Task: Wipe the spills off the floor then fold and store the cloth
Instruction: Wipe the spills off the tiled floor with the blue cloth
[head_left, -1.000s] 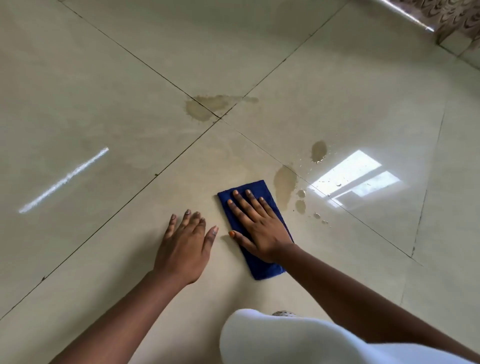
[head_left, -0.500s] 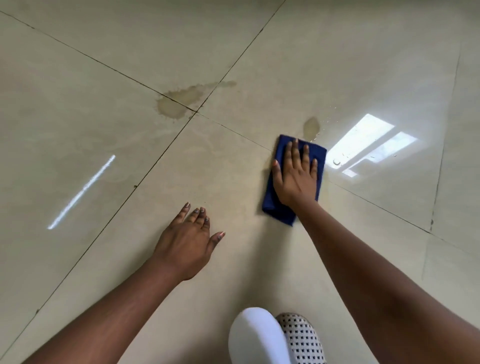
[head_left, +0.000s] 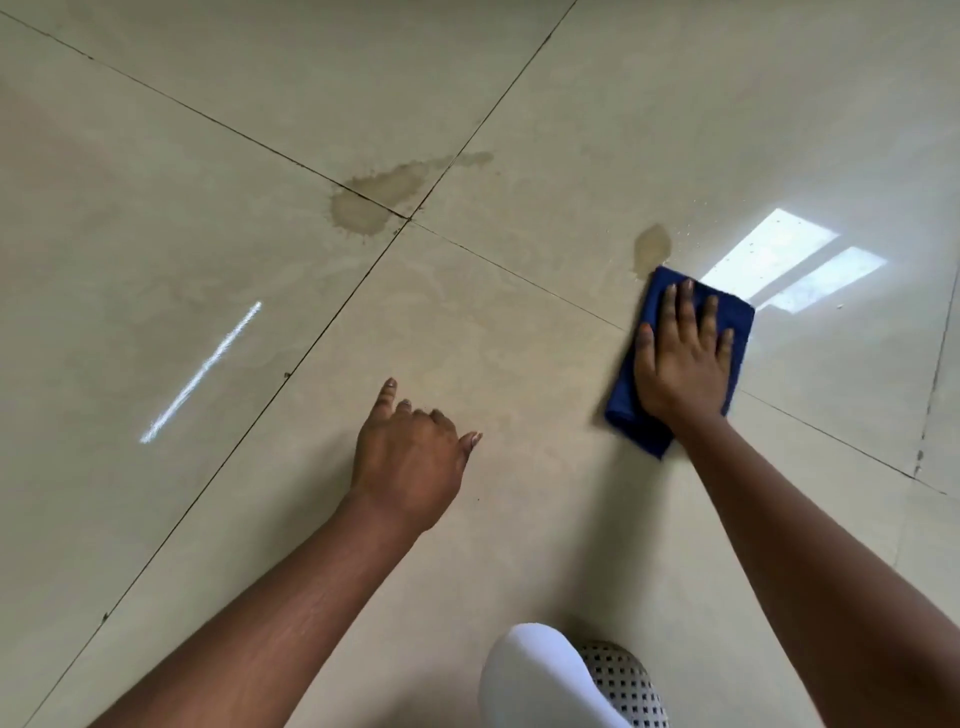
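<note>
Spills on the tiled floor (head_left: 156, 182) are what this moment is about, and the wiping step is in hand, with folding and storing not yet begun. Farthest left of the marks is the big spill (head_left: 374, 200), a brownish puddle spread across the meeting of four tile joints, well apart from both hands and untouched by the cloth. Nearer the person, the left hand (head_left: 410, 457) rests on the bare floor as a prop; its index finger points forward, the other fingers are loosely bent and the thumb sticks out to the side, and it holds nothing. Further right lies the small spill (head_left: 652, 248), whose near edge touches the far corner of the blue cloth (head_left: 631, 415). That cloth lies folded flat on the floor under the right hand (head_left: 680, 364), which presses it down with straight, slightly spread fingers. At the bottom edge a white-clad knee (head_left: 535, 675) and a dotted shoe (head_left: 623, 680) show. My judgement is that the next move calls for pushing the cloth forward over the small spill, keeping the palm flat, then reaching left and farther out for the big one.
</note>
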